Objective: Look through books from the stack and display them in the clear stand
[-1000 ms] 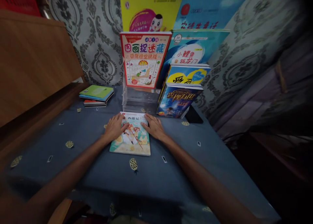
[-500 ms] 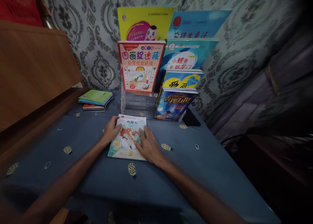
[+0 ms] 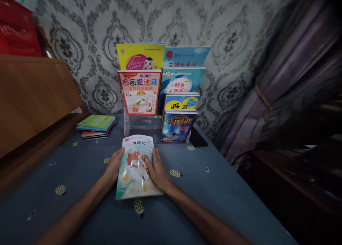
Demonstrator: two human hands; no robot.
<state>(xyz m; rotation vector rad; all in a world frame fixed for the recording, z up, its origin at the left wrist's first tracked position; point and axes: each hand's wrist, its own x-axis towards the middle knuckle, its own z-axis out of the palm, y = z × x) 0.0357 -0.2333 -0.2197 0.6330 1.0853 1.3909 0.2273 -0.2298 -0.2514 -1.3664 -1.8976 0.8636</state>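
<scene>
1. Our left hand [image 3: 114, 163] and right hand [image 3: 158, 172] are grasping the book [image 3: 135, 179] by opposite long sides.
2. We are holding it between them, long axis pointing toward the clear rack [image 3: 144, 122].

Blue cloth-covered table [image 3: 219, 198]: bears items | clear stand [image 3: 146, 122]: rests upright, landmark | left of stand: uneven book stack [image 3: 96, 122] lies flat | right, just beside stand: flat black object [image 3: 198, 138] lies.

Home interior, patterned wallpaper [image 3: 144, 24], tied curtain [image 3: 280, 70], printed tablecloth [image 3: 227, 191]
</scene>
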